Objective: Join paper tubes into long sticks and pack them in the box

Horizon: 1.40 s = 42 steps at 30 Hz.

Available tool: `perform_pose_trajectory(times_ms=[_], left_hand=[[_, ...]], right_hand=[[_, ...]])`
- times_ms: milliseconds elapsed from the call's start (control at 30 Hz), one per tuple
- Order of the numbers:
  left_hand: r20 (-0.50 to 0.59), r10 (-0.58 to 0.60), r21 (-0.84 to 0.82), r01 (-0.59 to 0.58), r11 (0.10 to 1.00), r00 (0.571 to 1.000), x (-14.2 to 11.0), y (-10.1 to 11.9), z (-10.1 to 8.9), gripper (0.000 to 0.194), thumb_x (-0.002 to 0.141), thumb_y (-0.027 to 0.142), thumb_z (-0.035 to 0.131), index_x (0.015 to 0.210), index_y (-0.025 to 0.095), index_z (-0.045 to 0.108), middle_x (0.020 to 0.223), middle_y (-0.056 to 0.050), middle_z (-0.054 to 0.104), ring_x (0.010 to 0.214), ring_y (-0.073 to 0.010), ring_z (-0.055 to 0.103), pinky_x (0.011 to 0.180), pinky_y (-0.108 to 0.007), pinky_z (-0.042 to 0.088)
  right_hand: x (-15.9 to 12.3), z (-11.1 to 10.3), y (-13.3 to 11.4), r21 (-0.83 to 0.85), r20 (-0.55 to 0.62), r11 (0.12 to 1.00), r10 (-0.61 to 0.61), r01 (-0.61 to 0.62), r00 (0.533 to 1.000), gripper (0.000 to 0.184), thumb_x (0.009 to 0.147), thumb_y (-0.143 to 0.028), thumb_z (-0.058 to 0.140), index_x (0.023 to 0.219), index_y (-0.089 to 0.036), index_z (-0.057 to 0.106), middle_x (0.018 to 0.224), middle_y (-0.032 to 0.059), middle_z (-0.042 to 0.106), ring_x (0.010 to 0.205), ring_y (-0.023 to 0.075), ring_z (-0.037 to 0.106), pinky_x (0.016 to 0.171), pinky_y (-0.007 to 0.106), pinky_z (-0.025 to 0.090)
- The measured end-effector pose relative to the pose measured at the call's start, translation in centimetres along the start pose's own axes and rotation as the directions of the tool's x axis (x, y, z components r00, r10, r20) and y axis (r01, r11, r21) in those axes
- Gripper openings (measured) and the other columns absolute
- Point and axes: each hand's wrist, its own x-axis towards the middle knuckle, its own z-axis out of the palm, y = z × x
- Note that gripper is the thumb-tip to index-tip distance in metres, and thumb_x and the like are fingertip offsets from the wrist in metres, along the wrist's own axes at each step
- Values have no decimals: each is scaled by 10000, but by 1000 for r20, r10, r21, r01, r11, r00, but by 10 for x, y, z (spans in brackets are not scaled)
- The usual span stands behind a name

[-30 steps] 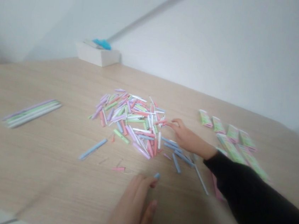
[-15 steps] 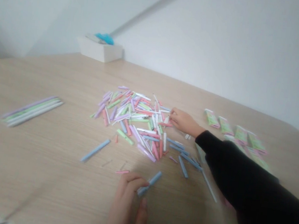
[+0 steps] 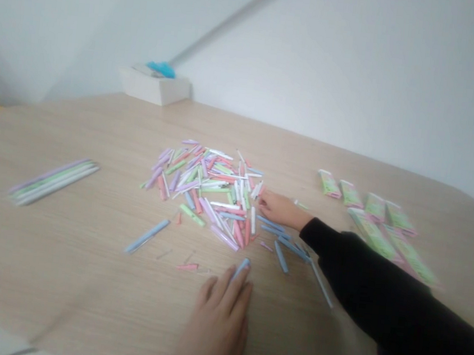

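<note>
My left hand point(image 3: 223, 311) lies palm down low in the middle, its fingers stretched over a blue pen barrel point(image 3: 241, 268). Only the far end of that barrel shows past the fingertips. At the right edge of a heap of pastel pen parts point(image 3: 215, 183), my right hand point(image 3: 276, 207) has its fingers closed together. What sits in its fingertips, if anything, is hidden and blurred. Several blue barrels point(image 3: 281, 257) lie just below the right wrist. A small pink piece point(image 3: 187, 266) rests left of my left fingertips.
Another blue barrel point(image 3: 147, 236) lies left of centre. Long white, green and purple sticks point(image 3: 54, 182) lie in a row at far left. Several green-and-pink packets point(image 3: 373, 234) sit at right, beyond my sleeve. A white box point(image 3: 155, 87) with something blue inside stands by the wall.
My left hand has turned palm down and moved forward over the blue barrel, which keeps its place. My right hand has come slightly nearer along the heap's edge. The view has shifted a little.
</note>
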Motion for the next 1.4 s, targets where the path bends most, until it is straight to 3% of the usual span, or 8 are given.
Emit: perform_pose_trajectory(times_ms=[200,367,533,700,833,967,1200,1400], left_hand=[[-13,18,32,-17,999,1000,0,-1,-3,449,953,155,460,1349,200,666,1543,-64,560,1333,-285,604,996,-451,485],[-25,12,37,-11,999,1000,0,0,-5,452,946,130,458,1339,205,669,1538,-46,573,1338,-274,590,1010,-439,451],[-61,22,46,-20,999,998,0,-1,-5,448,936,130,468,1323,207,679,1508,-45,607,1324,-269,583,1012,-428,414],[-68,32,22,-30,999,997,1,-1,-7,450,929,117,475,1320,198,683,1492,-50,623,1315,-275,582,1010,-420,408],[-62,24,-2,-25,1000,998,2,0,-10,447,935,109,454,1310,180,686,1489,-55,624,1308,-280,594,1003,-426,409],[-46,24,-16,-24,1000,999,3,0,-12,426,951,123,450,1298,172,691,1490,-70,620,1315,-292,597,1001,-435,412],[-43,15,-37,-17,999,999,3,1,-11,418,962,123,448,1298,155,694,1475,-86,632,1310,-302,601,999,-442,417],[-30,-2,-71,0,997,1000,2,0,-9,420,970,146,450,1318,162,686,1483,-97,624,1336,-303,580,1017,-446,420]], right_hand=[[5,-2,8,126,-24,989,81,-77,996,262,984,-337,669,1168,-151,673,1183,80,695,1050,221,686,919,447,584],[-9,-37,25,335,-180,935,189,-121,965,110,907,-141,669,980,-111,746,998,114,772,956,226,724,898,360,561],[-32,-62,33,561,-253,822,285,-100,924,195,885,-215,659,1034,-123,747,903,97,796,811,202,744,746,295,571],[-38,-55,27,703,-241,710,292,-41,925,25,851,-199,678,842,-178,669,763,46,766,693,174,718,696,289,568],[-37,-45,27,806,-229,592,324,-8,918,167,930,-320,643,894,-220,514,762,37,769,583,150,692,658,315,581],[-46,-44,30,851,-244,525,374,13,895,261,950,-426,629,920,-237,451,814,62,789,677,174,738,709,338,591],[-91,-62,32,740,-368,672,369,29,853,220,923,-404,670,888,-220,554,847,75,774,844,226,753,793,377,578],[-126,-65,43,461,-542,878,395,-130,742,111,895,-319,652,843,-227,616,772,33,688,708,201,646,678,338,509]])
